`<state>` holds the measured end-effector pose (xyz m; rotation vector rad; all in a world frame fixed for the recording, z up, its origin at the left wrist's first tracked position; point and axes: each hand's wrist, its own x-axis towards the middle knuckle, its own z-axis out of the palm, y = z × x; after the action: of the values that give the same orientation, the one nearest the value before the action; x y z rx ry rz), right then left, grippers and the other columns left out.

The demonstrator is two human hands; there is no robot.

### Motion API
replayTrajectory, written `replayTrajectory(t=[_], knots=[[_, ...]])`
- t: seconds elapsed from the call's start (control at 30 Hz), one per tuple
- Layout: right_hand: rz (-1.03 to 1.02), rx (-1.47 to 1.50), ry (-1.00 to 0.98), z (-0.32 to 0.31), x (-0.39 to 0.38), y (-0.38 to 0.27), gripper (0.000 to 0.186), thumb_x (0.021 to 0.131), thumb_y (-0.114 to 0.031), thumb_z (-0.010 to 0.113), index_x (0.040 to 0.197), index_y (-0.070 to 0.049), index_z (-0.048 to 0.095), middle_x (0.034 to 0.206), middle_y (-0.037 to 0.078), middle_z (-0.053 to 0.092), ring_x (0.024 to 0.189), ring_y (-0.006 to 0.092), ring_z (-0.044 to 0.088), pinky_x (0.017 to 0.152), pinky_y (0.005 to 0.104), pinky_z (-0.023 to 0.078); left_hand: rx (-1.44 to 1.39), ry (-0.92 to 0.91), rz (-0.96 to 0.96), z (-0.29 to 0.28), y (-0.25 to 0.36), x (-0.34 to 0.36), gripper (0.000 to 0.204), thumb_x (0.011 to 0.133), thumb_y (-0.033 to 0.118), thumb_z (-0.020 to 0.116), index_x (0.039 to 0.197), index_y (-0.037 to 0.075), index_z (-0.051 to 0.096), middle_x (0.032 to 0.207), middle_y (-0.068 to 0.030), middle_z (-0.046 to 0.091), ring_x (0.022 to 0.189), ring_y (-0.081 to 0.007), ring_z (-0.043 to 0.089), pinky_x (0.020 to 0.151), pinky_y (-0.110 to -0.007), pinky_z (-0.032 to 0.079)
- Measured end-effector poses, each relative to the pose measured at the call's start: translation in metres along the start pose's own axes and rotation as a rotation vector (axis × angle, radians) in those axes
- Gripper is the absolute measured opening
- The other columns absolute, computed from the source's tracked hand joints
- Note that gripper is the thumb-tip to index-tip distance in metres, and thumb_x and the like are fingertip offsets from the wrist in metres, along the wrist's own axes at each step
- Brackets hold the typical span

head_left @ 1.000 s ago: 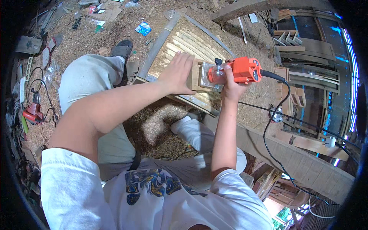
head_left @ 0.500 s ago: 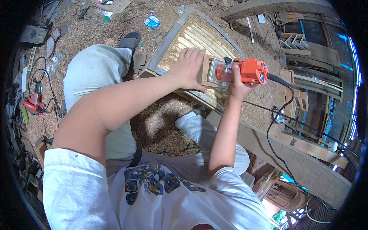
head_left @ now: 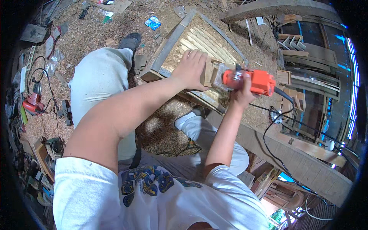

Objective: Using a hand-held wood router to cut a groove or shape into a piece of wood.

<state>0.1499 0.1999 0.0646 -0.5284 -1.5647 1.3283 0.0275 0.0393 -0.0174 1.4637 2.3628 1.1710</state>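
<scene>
My right hand (head_left: 241, 95) is wrapped round an orange-red trim router (head_left: 263, 82) with a clear base (head_left: 220, 76) and a black cord at its rear. The router lies on its side, slightly blurred, with its base at the right end of a small wooden block (head_left: 208, 73). Against the block's left side, my left hand (head_left: 190, 70) presses with thumb and fingers, steadying it. Beneath both is a low wooden bench (head_left: 171, 48) with grey edges, pale wood strips (head_left: 207, 43) and sawdust on its top. The router's bit is hidden.
The black cord (head_left: 270, 149) runs down to the right over a long wooden beam (head_left: 291, 163). Wood pieces stack along the right (head_left: 312, 82). Sawdust covers the floor, with a blue packet (head_left: 153, 22) on it. A red power tool (head_left: 33, 103) lies at left.
The router and my right hand have shifted right and a little nearer, so its base overlaps the block less. My left hand stays on the block.
</scene>
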Motion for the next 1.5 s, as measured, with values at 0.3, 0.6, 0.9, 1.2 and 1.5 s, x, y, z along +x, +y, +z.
replayTrajectory(t=[0.3, 0.6, 0.9, 1.2, 1.5], knots=[[-0.049, 0.050, 0.052, -0.034, 0.048, -0.036, 0.034, 0.090, -0.009, 0.076, 0.121, 0.000, 0.064, 0.111, 0.013, 0.070, 0.105, 0.0277, 0.070, 0.098, 0.0439, 0.058, 0.069, -0.049, -0.049, -0.008, 0.004, -0.004, 0.143, 0.055, 0.076, 0.089, 0.156, -0.009, 0.032, 0.146, -0.0243, 0.047, 0.145, -0.0386, 0.041, 0.122, -0.057, 0.025], [0.030, 0.003, 0.004, -0.006, 0.010, -0.008, 0.037, 0.089, -0.002, 0.077, 0.122, 0.000, 0.062, 0.111, 0.014, 0.071, 0.104, 0.0271, 0.070, 0.095, 0.0432, 0.059, 0.082, -0.047, -0.041, -0.007, 0.004, -0.006, 0.145, 0.056, 0.080, 0.086, 0.158, -0.007, 0.029, 0.150, -0.0240, 0.045, 0.149, -0.0380, 0.037, 0.125, -0.058, 0.021], [-0.026, -0.092, -0.035, 0.012, 0.005, 0.009, 0.039, 0.084, 0.007, 0.080, 0.118, 0.001, 0.061, 0.105, 0.013, 0.073, 0.092, 0.0234, 0.073, 0.085, 0.0381, 0.061, 0.114, -0.051, -0.040, -0.010, 0.006, -0.005, 0.141, 0.062, 0.077, 0.086, 0.158, -0.009, 0.029, 0.147, -0.0236, 0.048, 0.146, -0.0373, 0.040, 0.124, -0.054, 0.024], [-0.076, -0.153, -0.085, 0.014, 0.008, 0.019, 0.046, 0.083, 0.011, 0.078, 0.122, -0.002, 0.058, 0.108, 0.014, 0.072, 0.095, 0.0249, 0.073, 0.087, 0.0396, 0.062, 0.075, -0.046, -0.047, -0.003, 0.004, -0.004, 0.133, 0.064, 0.072, 0.087, 0.156, -0.008, 0.033, 0.139, -0.0190, 0.053, 0.138, -0.0345, 0.046, 0.119, -0.052, 0.030], [-0.074, -0.147, -0.160, 0.000, 0.023, 0.030, 0.044, 0.084, 0.011, 0.077, 0.121, -0.002, 0.058, 0.107, 0.014, 0.072, 0.093, 0.0262, 0.073, 0.090, 0.0413, 0.062, 0.086, -0.030, -0.046, 0.003, 0.003, -0.003, 0.125, 0.063, 0.070, 0.088, 0.151, -0.004, 0.040, 0.142, -0.0191, 0.052, 0.142, -0.0345, 0.044, 0.119, -0.054, 0.029]])
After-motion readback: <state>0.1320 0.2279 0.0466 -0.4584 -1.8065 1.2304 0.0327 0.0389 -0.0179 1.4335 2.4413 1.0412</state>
